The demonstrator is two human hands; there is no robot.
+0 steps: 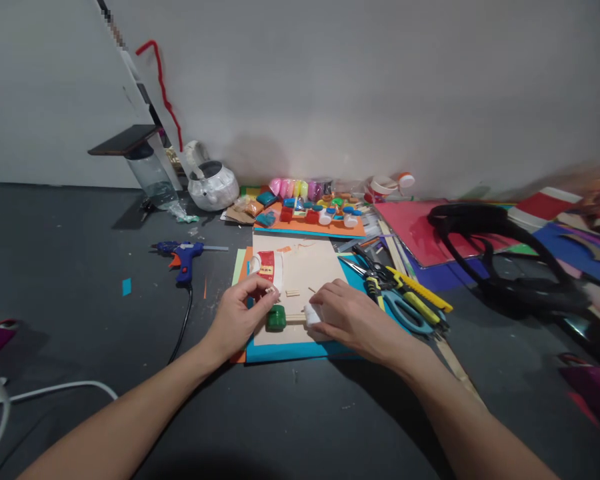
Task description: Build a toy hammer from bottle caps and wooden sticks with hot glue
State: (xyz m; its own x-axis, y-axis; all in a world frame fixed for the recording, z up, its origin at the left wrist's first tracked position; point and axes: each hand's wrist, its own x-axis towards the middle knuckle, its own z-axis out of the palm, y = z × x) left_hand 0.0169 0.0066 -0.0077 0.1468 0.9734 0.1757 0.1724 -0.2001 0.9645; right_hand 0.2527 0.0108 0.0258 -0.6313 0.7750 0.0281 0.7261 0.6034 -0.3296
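Thumb and forefinger of my left hand (243, 310) are pinched together on something small and pale, too small to name for sure. Just below those fingertips sits a dark green block (276, 318), joined by thin wooden sticks (295, 319) to a white block (312, 315). My right hand (353, 317) has its fingers closed around the right side of that white block, partly hiding it. Between the hands, a few short sticks (293, 293) lie on a cream sheet (310, 263). Behind my left hand rests a red and white paper cup (269, 267), flattened or tipped.
A blue glue gun (183, 257) with a cord lies to the left. Pliers and teal-handled scissors (405, 312) are close by my right hand, beside a yellow cutter (423, 290). Clay packets (300, 190) line the back; a black strap (505, 253) lies at right.
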